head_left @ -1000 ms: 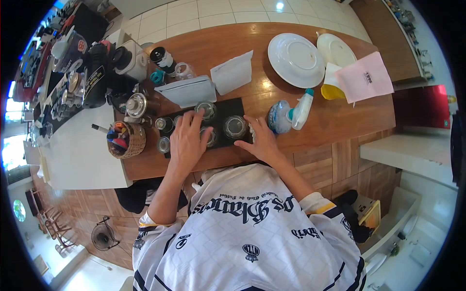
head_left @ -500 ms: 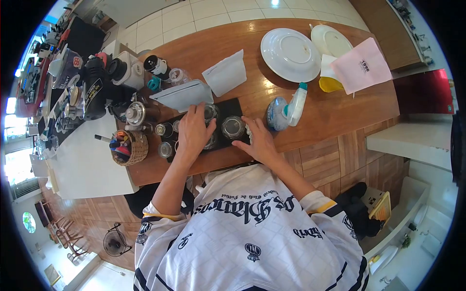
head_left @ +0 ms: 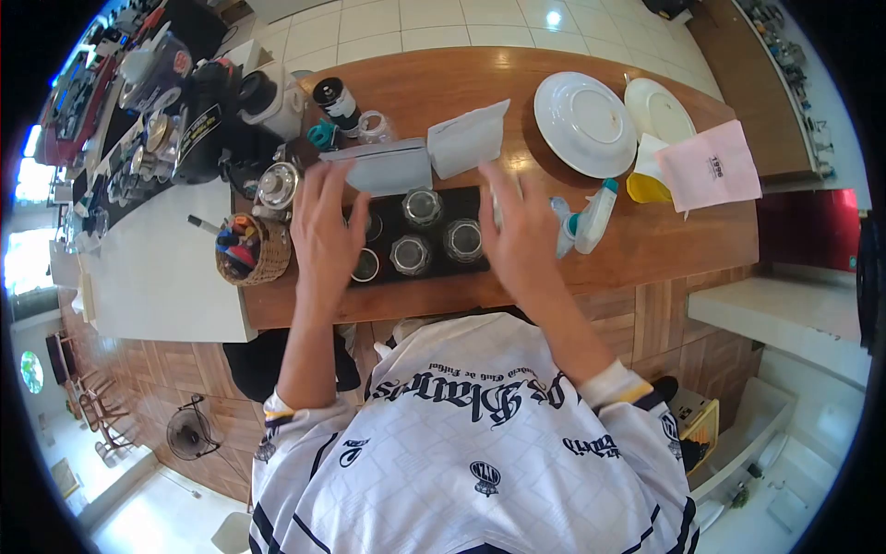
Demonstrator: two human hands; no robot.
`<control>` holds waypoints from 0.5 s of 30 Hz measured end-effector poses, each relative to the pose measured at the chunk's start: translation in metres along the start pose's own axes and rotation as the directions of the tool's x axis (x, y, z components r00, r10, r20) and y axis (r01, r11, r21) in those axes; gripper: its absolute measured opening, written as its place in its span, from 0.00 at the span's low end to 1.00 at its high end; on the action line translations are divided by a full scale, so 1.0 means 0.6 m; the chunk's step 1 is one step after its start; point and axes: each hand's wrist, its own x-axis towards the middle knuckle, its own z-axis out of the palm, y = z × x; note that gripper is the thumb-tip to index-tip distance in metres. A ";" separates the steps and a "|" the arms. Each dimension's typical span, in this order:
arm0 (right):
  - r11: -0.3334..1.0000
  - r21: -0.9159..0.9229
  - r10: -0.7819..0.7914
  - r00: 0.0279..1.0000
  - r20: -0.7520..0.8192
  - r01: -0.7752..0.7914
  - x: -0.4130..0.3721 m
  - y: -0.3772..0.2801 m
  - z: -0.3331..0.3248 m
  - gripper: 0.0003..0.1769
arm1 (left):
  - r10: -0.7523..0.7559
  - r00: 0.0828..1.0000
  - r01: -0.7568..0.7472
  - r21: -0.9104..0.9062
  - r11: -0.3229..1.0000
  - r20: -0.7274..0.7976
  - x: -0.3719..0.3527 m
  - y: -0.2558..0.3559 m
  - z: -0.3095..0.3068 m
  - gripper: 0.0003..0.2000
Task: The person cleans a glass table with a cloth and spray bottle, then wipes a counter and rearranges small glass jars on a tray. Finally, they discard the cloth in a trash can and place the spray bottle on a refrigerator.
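Observation:
A black tray (head_left: 442, 264) lies along the near edge of the wooden table. Three faceted glass jars stand on it: one at the back (head_left: 423, 207), one in front (head_left: 409, 255) and one to the right (head_left: 463, 240). Small round jars (head_left: 365, 265) sit at the tray's left end, partly covered by my left hand (head_left: 325, 217). That hand is open, its fingers stretched forward and thumb apart. My right hand (head_left: 524, 231) is at the tray's right end, fingers extended and blurred by motion. A pale item under its fingers is mostly hidden.
Grey-white folded pouches (head_left: 392, 169) lie behind the tray. A spray bottle (head_left: 595, 217) is right of my right hand, with white plates (head_left: 585, 125) and a pink paper (head_left: 712, 166) beyond. On the left are a wicker basket of pens (head_left: 268, 251) and a glass-and-metal pot (head_left: 278, 185).
My hands have moved apart toward the tray's two ends. My left hand has come off the glass jars, uncovering them. The camera view has shifted slightly.

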 end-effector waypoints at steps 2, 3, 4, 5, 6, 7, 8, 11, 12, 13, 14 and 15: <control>0.993 -0.109 0.044 0.998 -0.047 -0.048 0.060 0.016 0.035 0.21 | -0.046 0.999 0.047 -0.078 0.996 0.009 0.039 -0.014 -0.015 0.24; 0.981 -0.170 0.104 0.994 0.025 -0.098 0.082 0.023 0.047 0.21 | -0.060 0.997 0.064 -0.085 0.994 0.039 0.049 -0.022 -0.015 0.25; 0.962 -0.232 0.166 0.982 0.090 -0.142 0.102 0.031 0.059 0.21 | -0.074 0.995 0.080 -0.088 0.993 0.067 0.057 -0.032 -0.013 0.25; 0.937 -0.297 0.236 0.960 0.151 -0.184 0.116 0.040 0.071 0.21 | -0.087 0.991 0.097 -0.091 0.991 0.102 0.060 -0.039 -0.016 0.25; 0.938 -0.296 0.233 0.961 0.152 -0.181 0.121 0.054 0.084 0.18 | -0.121 0.992 0.123 -0.057 0.991 0.037 0.060 -0.035 -0.018 0.24; 0.957 -0.252 0.175 0.978 0.110 -0.143 0.122 0.067 0.093 0.16 | -0.086 0.996 0.086 -0.037 0.996 0.004 0.059 -0.042 -0.021 0.23; 0.972 -0.209 0.122 0.990 0.066 -0.106 0.121 0.075 0.099 0.14 | -0.049 0.998 0.049 -0.017 0.999 -0.025 0.059 -0.051 -0.018 0.22; 0.991 -0.131 0.039 0.999 -0.021 -0.041 0.120 0.090 0.108 0.07 | -0.036 0.999 0.036 -0.075 0.997 0.002 0.062 -0.077 -0.007 0.11; 0.993 -0.117 0.022 0.999 -0.033 -0.026 0.118 0.091 0.106 0.06 | -0.060 0.997 0.065 -0.102 0.993 0.053 0.064 -0.084 -0.006 0.09; 0.994 -0.104 0.005 0.999 -0.046 -0.010 0.117 0.090 0.103 0.06 | -0.081 0.991 0.094 -0.128 0.987 0.104 0.065 -0.090 -0.007 0.06; 0.996 -0.093 0.007 0.999 -0.052 -0.012 0.118 0.088 0.101 0.06 | -0.061 0.996 0.069 -0.125 0.990 0.066 0.065 -0.093 -0.009 0.06; 0.997 -0.081 0.009 0.998 -0.058 -0.014 0.119 0.087 0.099 0.06 | -0.039 0.999 0.042 -0.121 0.992 0.030 0.066 -0.095 -0.010 0.05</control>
